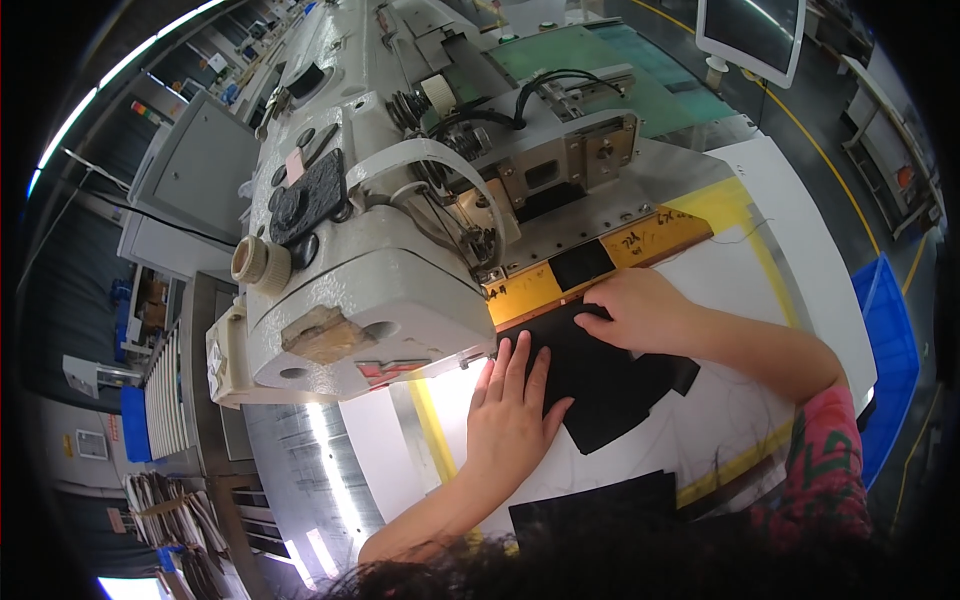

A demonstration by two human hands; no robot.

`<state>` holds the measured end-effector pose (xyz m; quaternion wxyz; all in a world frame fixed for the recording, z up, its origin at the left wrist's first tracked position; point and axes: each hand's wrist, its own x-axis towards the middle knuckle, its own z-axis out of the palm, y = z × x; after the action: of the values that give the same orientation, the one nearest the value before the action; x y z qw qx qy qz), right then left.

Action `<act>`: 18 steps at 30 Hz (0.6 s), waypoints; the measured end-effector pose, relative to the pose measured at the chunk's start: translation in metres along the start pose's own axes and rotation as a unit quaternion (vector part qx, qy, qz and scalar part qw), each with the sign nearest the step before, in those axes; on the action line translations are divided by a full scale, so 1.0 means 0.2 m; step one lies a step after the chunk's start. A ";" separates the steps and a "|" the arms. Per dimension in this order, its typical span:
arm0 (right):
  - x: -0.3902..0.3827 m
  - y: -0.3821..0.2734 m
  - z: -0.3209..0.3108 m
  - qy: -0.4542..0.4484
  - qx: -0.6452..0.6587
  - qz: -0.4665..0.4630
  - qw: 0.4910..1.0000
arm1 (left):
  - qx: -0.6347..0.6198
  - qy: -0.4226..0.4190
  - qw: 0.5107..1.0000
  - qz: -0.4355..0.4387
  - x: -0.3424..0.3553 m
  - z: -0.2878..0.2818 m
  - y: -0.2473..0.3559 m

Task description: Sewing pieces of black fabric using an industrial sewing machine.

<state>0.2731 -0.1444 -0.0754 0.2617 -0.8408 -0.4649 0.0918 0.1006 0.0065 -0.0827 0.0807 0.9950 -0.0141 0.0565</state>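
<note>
A piece of black fabric [590, 385] lies on the white work surface [720, 400], its upper edge against a yellow-orange bar [655, 240] of the sewing machine [400, 250]. My left hand [512, 420] rests on the left edge of this fabric, fingers stretched out and pointing toward the bar. Along the fabric's upper right edge, beside the bar, is my right hand [645, 315]. Its fingers are bent and closed at the cloth, with the fingertips partly hidden. A small black patch [582, 266] shows across the middle of the bar.
The machine's large pale head overhangs the left side of the surface. Another black fabric piece [600, 505] lies near me. Yellow tape [735, 475] borders the white surface. A blue bin [890, 350] stands at the right, and a monitor [755, 35] at the far right.
</note>
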 end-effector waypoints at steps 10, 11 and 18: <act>0.00 -0.02 0.01 0.005 -0.070 0.014 0.997 | -0.027 0.026 0.999 0.008 0.02 0.03 -0.05; 0.00 -0.02 0.02 0.017 -0.078 0.013 0.997 | -0.023 0.029 0.999 0.010 0.02 0.03 -0.05; 0.00 -0.01 0.06 0.042 -0.097 -0.018 0.994 | 0.010 0.039 0.999 -0.001 0.02 0.03 -0.04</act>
<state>0.2666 -0.1392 -0.0844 0.2001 -0.8570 -0.4749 0.0064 0.1056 0.0138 -0.0890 0.0715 0.9928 -0.0097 0.0954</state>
